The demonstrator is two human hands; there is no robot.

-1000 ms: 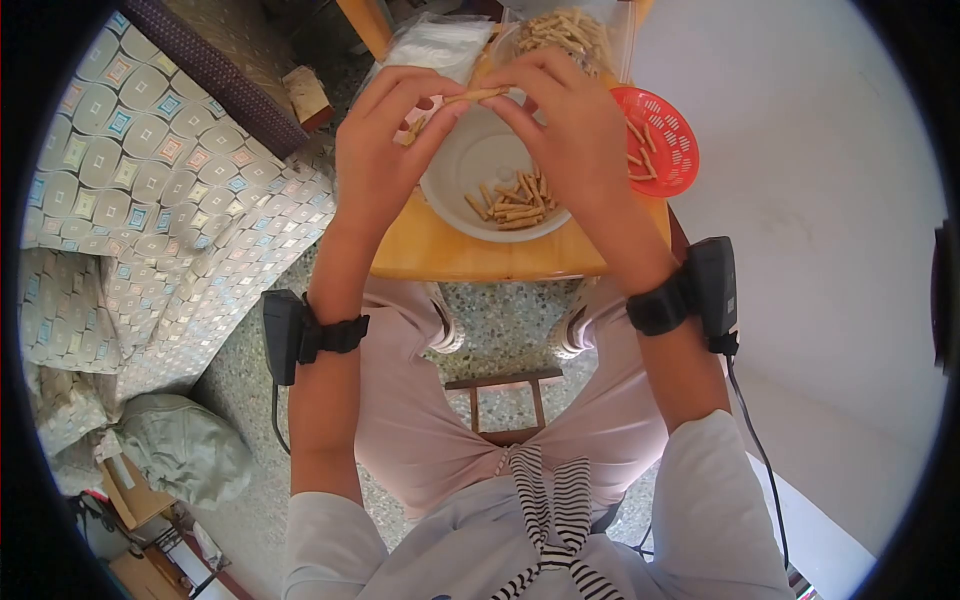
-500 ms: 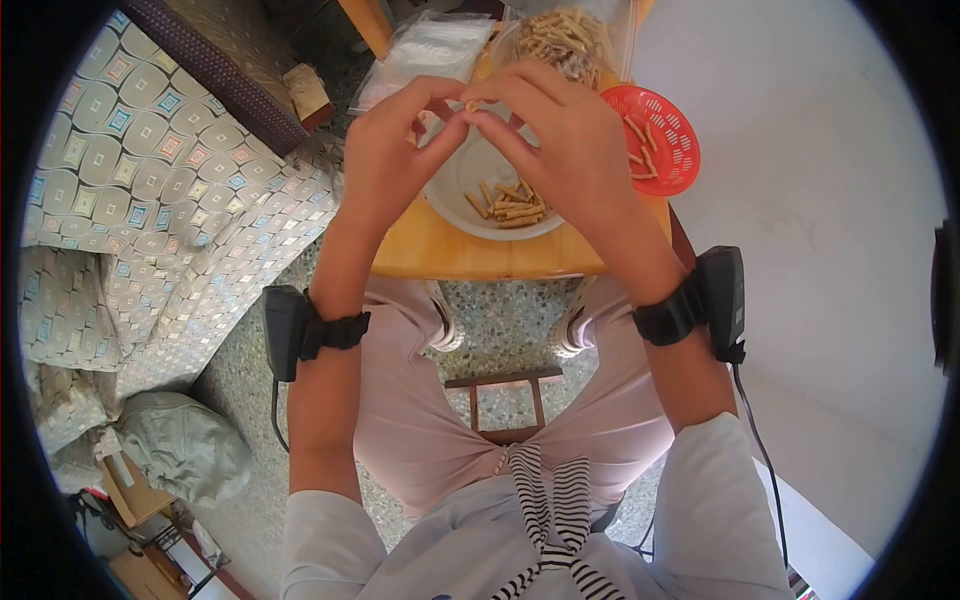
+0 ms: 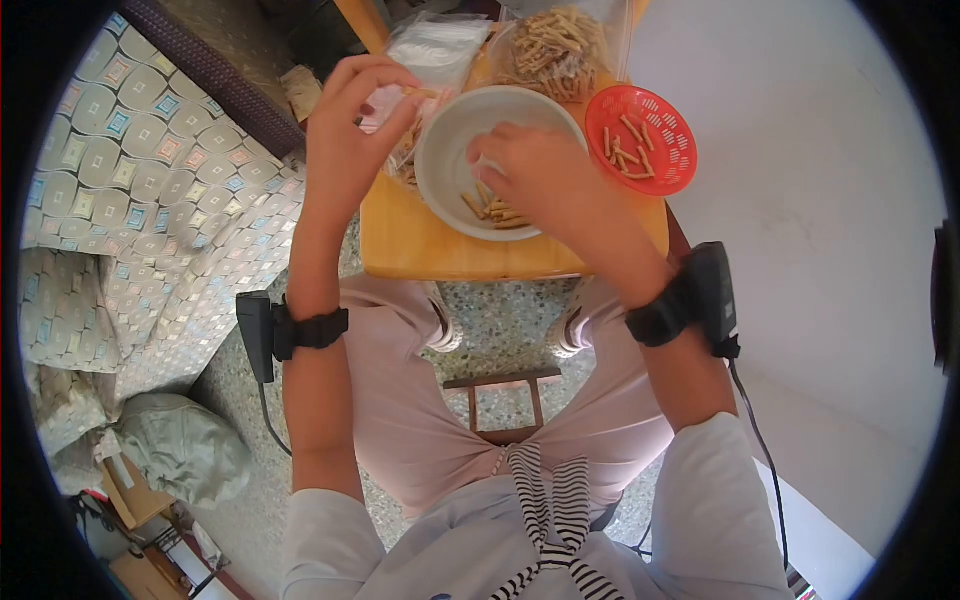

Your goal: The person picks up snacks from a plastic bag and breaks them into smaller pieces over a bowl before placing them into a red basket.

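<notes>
Head view: your left hand (image 3: 345, 130) pinches a stick piece (image 3: 422, 94), and your right hand (image 3: 530, 170), its grip hidden, curls into the bowl (image 3: 445, 150), so lift only one of the sticks (image 3: 492, 211).

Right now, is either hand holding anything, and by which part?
The left hand seems to pinch a short tan stick by its end. The right hand reaches into the white bowl; its grip cannot be told.

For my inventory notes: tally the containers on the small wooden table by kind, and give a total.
White bowl: 1
Red basket: 1
Clear plastic bags: 2
Total: 4
</notes>
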